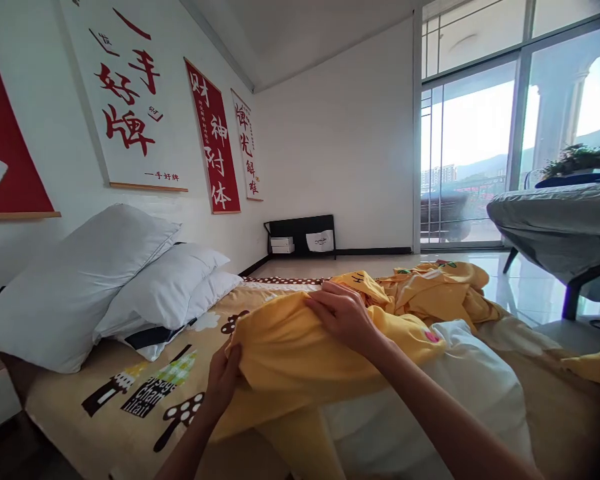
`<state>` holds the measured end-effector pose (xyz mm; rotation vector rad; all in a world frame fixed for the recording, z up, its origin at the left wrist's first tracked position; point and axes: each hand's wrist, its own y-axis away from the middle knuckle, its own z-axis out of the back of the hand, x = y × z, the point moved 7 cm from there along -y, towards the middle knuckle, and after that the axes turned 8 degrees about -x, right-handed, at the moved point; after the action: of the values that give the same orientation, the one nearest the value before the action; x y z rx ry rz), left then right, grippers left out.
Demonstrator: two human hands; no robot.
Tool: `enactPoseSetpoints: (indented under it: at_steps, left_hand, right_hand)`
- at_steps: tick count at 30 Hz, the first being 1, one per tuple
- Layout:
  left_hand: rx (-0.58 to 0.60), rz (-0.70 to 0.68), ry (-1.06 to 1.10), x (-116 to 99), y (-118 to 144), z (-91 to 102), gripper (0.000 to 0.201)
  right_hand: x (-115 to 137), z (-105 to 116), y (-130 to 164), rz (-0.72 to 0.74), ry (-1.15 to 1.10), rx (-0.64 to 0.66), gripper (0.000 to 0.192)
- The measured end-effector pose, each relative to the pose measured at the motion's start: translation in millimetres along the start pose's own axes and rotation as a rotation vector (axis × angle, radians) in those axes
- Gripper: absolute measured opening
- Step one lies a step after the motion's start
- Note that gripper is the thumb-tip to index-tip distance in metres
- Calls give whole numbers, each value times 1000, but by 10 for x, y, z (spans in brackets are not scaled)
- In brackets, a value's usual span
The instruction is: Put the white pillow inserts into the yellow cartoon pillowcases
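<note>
We work at a low bed, both hands on a yellow duvet cover (300, 347) that lies heaped across the tan printed bedsheet (105, 393). Our left hand (223, 381) has its fingers closed on the cover's near edge, pinching the fabric by the bed's left side. Our right hand (344, 313) lies palm down on top of the cover, fingers curled over a fold; whether it grips or only presses the cloth we cannot tell.

We judge the work at an early to middle stage. Part of a white duvet (460, 380) shows bare from under the yellow cloth on the right, so the cover does not yet enclose it. The cover's far end (440, 283) is bunched and crumpled toward the foot of the bed, not spread or smoothed. What looks left to us: drawing the cover along the white filling, straightening the corners and laying the whole thing flat.

3 white pillows (130, 287) lean stacked against the wall on the left, apart from the cover, under red and white calligraphy banners (213, 147). A covered table (555, 220) stands by the glass doors (470, 147) on the right.
</note>
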<state>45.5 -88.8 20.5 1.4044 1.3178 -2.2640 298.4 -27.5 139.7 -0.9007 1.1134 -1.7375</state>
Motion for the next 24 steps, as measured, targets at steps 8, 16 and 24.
enactPoseSetpoints:
  at_steps: [8, 16, 24]
  left_hand:
    - [151, -125, 250, -547, -169, -6, 46]
    - [255, -452, -61, -1009, -138, -564, 26]
    - [196, -506, 48, -998, 67, -550, 25]
  right_hand:
    - [-89, -70, 147, -10, -11, 179, 25]
    - [-278, 54, 286, 28, 246, -61, 21]
    - [338, 131, 499, 404, 182, -142, 9]
